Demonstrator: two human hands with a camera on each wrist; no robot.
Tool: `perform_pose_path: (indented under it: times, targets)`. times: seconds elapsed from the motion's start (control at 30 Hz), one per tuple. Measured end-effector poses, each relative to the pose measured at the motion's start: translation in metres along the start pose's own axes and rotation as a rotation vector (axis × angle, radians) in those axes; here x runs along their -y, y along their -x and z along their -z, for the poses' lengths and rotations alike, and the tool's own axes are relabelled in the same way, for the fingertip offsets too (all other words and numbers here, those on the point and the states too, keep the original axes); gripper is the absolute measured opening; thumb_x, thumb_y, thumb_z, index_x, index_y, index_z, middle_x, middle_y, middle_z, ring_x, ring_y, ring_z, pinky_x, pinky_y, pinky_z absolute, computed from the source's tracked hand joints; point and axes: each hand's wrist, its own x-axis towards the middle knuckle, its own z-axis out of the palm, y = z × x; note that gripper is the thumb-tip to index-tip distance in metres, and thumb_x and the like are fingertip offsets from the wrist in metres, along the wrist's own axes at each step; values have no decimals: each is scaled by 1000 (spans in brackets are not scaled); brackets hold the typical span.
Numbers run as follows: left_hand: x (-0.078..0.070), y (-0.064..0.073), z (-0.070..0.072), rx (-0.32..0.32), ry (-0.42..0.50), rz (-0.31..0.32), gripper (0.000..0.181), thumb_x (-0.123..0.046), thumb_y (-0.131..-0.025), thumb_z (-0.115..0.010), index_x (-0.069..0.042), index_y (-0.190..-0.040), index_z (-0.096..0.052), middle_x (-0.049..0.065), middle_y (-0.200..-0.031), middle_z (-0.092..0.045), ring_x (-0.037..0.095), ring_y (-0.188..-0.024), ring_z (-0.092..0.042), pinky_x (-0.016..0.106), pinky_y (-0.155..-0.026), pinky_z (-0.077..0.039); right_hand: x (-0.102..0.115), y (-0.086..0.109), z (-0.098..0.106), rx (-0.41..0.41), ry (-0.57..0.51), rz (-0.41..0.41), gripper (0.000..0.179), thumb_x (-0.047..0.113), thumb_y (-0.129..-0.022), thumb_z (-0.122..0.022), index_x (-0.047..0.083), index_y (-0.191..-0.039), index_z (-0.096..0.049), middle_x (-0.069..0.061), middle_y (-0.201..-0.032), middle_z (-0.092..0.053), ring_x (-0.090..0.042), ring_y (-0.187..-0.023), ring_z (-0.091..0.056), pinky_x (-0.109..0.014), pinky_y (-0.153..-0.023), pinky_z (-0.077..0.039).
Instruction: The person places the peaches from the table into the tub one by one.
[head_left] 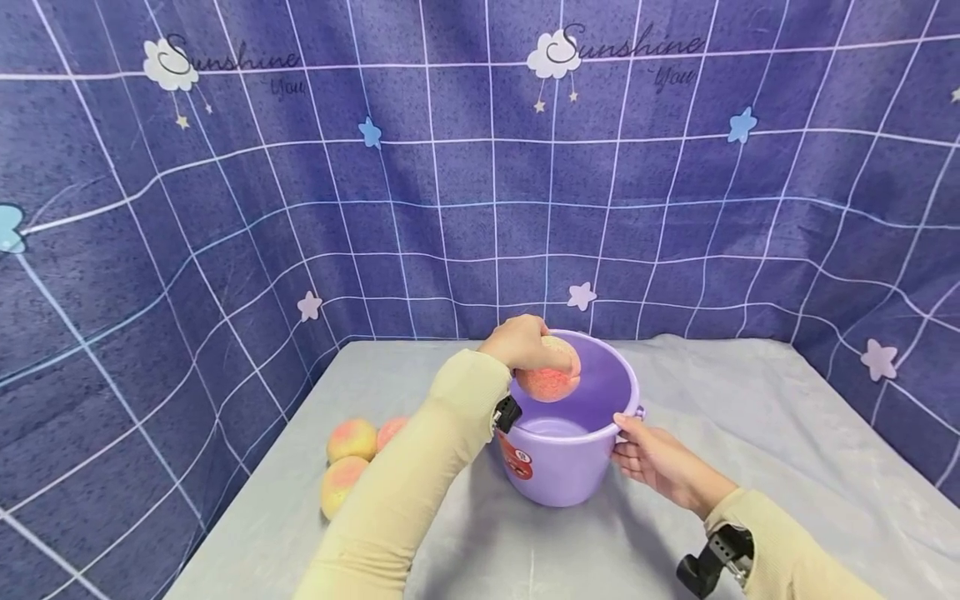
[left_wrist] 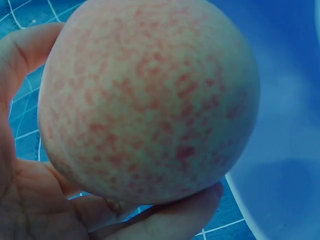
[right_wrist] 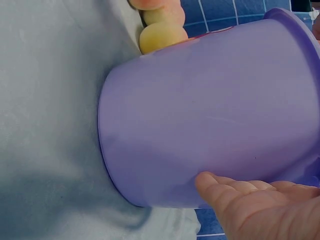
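Observation:
A pink and yellow peach is in my left hand, held over the mouth of a purple bucket near its left rim. In the left wrist view the peach fills most of the picture, with my fingers curled around its underside and side. My right hand grips the bucket's right rim, thumb over the edge and fingers against the outer wall. The bucket stands upright, and the part of its floor that shows is bare.
Left of the bucket, several peaches lie grouped on the grey cloth, one partly hidden by my left sleeve. A blue gridded curtain hangs behind and along both sides. Each wrist carries a small black camera.

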Motion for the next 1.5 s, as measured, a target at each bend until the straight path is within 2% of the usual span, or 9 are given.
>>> perform_pose_path:
  times: [0.3,0.5,0.7,0.87,1.07,1.17,1.3,1.5]
  targets:
    - [-3,1,-2,48,-2,-2,44,-34,-73,-76,-3,-101,-62,2,-86,-59,14,-77,-53,23,-61,-47,2,1,-1,2,-1,6,79,37,-101,-33,-27,-137,-4,-47,-139,-13,-51,-132,-21,-54,-108,-20]
    - [0,-2,-6,55,-29,-23,35,-33,-73,-76,-5,-90,-64,0,-79,-57,12,-72,-52,21,-58,-45,2,1,-1,6,-8,16,78,36,-101,-34,-27,-137,-4,-46,-139,-14,-51,-132,-21,-54,-108,-20]
    - [2,-5,-10,64,39,-27,34,-28,-75,-76,-3,-92,-62,2,-80,-57,13,-71,-53,22,-55,-47,3,1,1,8,-9,17,79,37,-101,-33,-27,-137,-3,-47,-140,-12,-51,-132,-20,-54,-109,-20]
    - [1,-6,-12,25,17,-41,43,-27,-72,-78,-1,-103,-63,6,-93,-64,17,-82,-57,24,-66,-50,2,2,1,14,-11,24,79,37,-101,-33,-27,-137,-3,-47,-140,-12,-51,-132,-19,-54,-108,-20]
    - [2,-9,-17,-39,48,-3,54,-26,-74,-78,1,-117,-58,13,-108,-65,25,-100,-59,31,-85,-50,2,1,1,8,-15,20,79,37,-101,-33,-27,-137,-4,-46,-140,-13,-51,-132,-20,-54,-109,-20]
    - [2,-11,-19,-58,71,13,55,-26,-76,-78,1,-119,-57,13,-109,-65,26,-101,-60,31,-84,-51,2,1,1,3,-17,18,78,36,-101,-33,-27,-137,-5,-46,-140,-13,-51,-132,-21,-54,-109,-20]
    - [2,-12,-21,-52,83,24,53,-26,-77,-77,1,-118,-58,13,-107,-65,25,-99,-60,30,-80,-53,1,1,0,-3,-20,13,76,35,-101,-33,-27,-137,-6,-46,-140,-14,-51,-132,-21,-54,-109,-20]
    - [1,-11,-22,-72,63,15,48,-27,-77,-76,1,-113,-60,13,-103,-66,26,-98,-61,32,-81,-52,0,1,0,2,-21,13,76,34,-101,-32,-27,-137,-5,-47,-140,-13,-51,-132,-21,-54,-109,-20]
